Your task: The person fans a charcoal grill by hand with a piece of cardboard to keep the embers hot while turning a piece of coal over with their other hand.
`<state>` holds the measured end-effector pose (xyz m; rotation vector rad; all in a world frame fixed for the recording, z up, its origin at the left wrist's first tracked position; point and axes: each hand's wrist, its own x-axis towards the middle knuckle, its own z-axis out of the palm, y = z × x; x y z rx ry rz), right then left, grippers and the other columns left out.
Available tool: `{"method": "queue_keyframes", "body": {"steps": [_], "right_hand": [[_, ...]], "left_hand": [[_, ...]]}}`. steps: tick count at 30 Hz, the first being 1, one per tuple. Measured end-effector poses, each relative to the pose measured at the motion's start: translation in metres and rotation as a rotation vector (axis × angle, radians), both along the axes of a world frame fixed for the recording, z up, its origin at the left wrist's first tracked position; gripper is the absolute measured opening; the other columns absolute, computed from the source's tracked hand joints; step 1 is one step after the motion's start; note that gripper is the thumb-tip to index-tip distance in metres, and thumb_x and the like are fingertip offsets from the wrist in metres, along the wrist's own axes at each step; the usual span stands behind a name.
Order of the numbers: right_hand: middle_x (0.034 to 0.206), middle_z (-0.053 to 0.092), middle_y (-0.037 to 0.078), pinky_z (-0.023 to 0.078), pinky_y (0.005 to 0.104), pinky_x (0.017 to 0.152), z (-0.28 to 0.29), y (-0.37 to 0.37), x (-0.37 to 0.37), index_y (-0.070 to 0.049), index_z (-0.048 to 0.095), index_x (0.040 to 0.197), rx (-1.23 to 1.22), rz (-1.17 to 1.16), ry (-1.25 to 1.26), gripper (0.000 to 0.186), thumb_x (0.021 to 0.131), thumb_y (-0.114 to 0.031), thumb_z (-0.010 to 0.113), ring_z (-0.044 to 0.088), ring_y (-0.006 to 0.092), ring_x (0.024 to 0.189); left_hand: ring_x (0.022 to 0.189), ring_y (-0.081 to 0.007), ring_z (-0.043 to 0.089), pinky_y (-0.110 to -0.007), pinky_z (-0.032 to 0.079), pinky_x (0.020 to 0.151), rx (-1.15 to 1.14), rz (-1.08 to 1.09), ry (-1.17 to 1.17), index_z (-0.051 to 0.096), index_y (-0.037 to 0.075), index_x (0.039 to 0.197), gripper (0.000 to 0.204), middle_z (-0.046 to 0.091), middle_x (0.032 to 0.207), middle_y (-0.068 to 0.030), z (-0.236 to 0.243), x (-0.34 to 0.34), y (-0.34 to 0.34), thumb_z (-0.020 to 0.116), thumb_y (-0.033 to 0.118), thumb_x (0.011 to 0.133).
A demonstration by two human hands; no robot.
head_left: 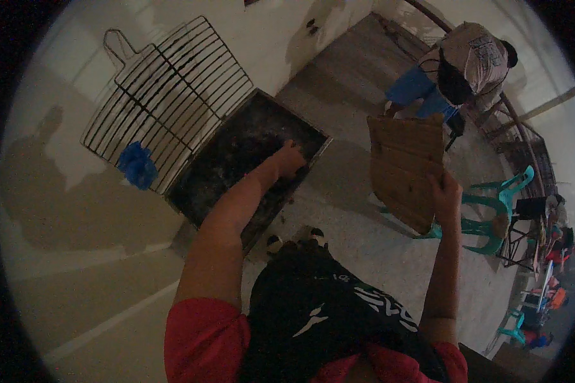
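Note:
My left hand (292,159) reaches down into a dark, shallow rectangular charcoal grill box (255,92), close to its right-hand side. Its fingers are bent together over the blackened bed; whatever they hold is too dark to make out. A tiny reddish glow shows among the charcoal (227,167). Out to the right, my right hand (446,191) grips the right edge of a flat brown piece of cardboard (406,166), held up off the floor. A black wire grill rack (172,96) with a looped handle leans upright against the wall behind the box.
A crumpled blue plastic bag (137,166) hangs on the rack's lower left. Beyond the cardboard, another person (473,64) bends forward. Green plastic chairs (501,204) stand at the right, with more people and furniture farther off. Pale walls (51,210) border the left.

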<state>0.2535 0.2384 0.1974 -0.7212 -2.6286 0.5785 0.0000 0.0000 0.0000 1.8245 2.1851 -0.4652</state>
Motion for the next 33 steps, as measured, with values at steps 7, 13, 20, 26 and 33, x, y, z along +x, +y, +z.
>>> {"method": "queue_keyframes", "body": {"steps": [7,13,20,26,33], "right_hand": [[0.064,0.053,0.016,0.039,0.034,0.052,-0.008,0.003,0.01,0.001,0.051,0.082,0.009,0.042,0.09,0.018,0.071,-0.014,0.054,0.051,0.0266,0.055],[0.068,0.055,0.017,0.04,0.0353,0.054,-0.008,0.005,0.015,0.0,0.052,0.082,-0.047,-0.003,0.056,0.018,0.072,-0.014,0.053,0.054,0.0292,0.061],[0.077,0.058,0.018,0.043,0.0351,0.06,-0.002,-0.001,0.009,0.001,0.053,0.089,-0.002,-0.043,-0.141,0.022,0.074,-0.015,0.052,0.057,0.0286,0.069],[0.082,0.058,0.019,0.043,0.0343,0.063,-0.025,-0.006,-0.005,0.002,0.053,0.093,-0.172,0.109,0.096,0.027,0.074,-0.017,0.052,0.058,0.0268,0.076],[0.079,0.059,0.016,0.042,0.0304,0.064,-0.022,-0.022,-0.034,0.003,0.054,0.091,-0.115,0.161,0.024,0.027,0.075,-0.019,0.055,0.054,0.0149,0.073]], "left_hand": [[0.104,-0.0279,0.043,-0.051,0.022,0.093,0.056,0.055,-0.096,0.054,0.016,0.103,0.047,0.054,0.104,-0.0077,-0.001,-0.001,-0.005,0.063,0.026,0.059],[0.102,-0.0285,0.044,-0.053,0.023,0.09,0.124,0.179,-0.106,0.055,0.015,0.098,0.042,0.054,0.1,-0.0086,0.019,-0.006,-0.004,0.064,0.026,0.058],[0.096,-0.0259,0.046,-0.049,0.025,0.087,0.448,0.488,-0.208,0.056,0.014,0.095,0.042,0.057,0.092,-0.007,0.1,-0.028,-0.066,0.067,0.028,0.057],[0.098,-0.0255,0.045,-0.05,0.022,0.089,0.222,0.704,-0.087,0.057,0.013,0.093,0.043,0.057,0.089,-0.006,0.1,-0.008,-0.135,0.069,0.027,0.055],[0.099,-0.0275,0.044,-0.053,0.02,0.09,0.305,0.728,-0.098,0.056,0.01,0.092,0.043,0.057,0.09,-0.0084,0.1,-0.005,-0.14,0.069,0.026,0.054]]}}
